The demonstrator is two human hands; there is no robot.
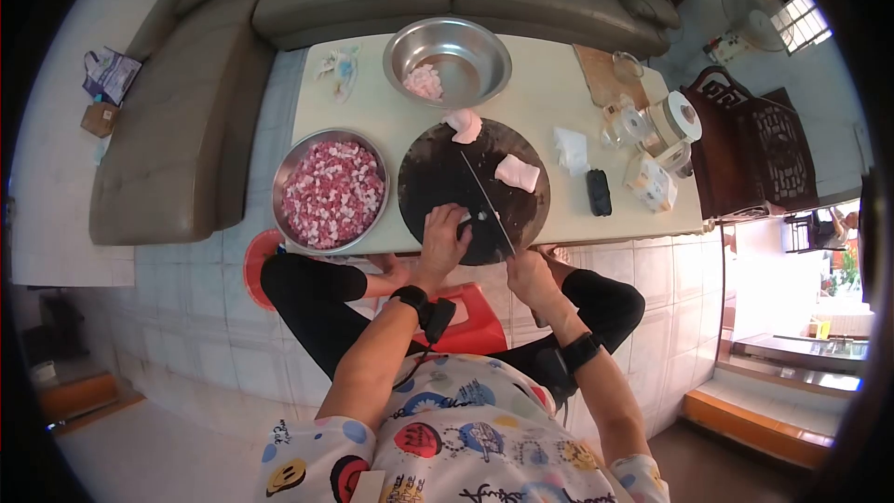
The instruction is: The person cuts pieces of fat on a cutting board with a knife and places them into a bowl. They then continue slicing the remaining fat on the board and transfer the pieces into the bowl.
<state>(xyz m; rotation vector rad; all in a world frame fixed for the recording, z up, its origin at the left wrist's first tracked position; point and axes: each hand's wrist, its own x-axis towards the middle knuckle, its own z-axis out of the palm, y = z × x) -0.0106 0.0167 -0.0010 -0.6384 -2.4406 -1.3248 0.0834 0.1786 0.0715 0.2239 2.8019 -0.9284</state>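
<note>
My right hand [533, 278] is wrapped round the handle of a kitchen knife [488, 201], whose blade appears nearly edge-on across a round dark chopping board [424, 168]. Left of the blade, my left hand [445, 237] rests on the board with its fingers curled down. What lies under those fingers is mostly hidden; a small whitish bit [482, 216] shows between them and the blade. One pale slab of fatty meat [517, 173] lies on the board right of the knife. Another pale piece [463, 126] sits at the board's far edge.
A steel bowl [277, 188] of diced red and white meat stands left of the board. Behind is a larger basin [498, 65] with pale pieces inside. Tissues [571, 150], a black packet [598, 193] and a jug [672, 118] are to the right. A red stool [475, 321] is below.
</note>
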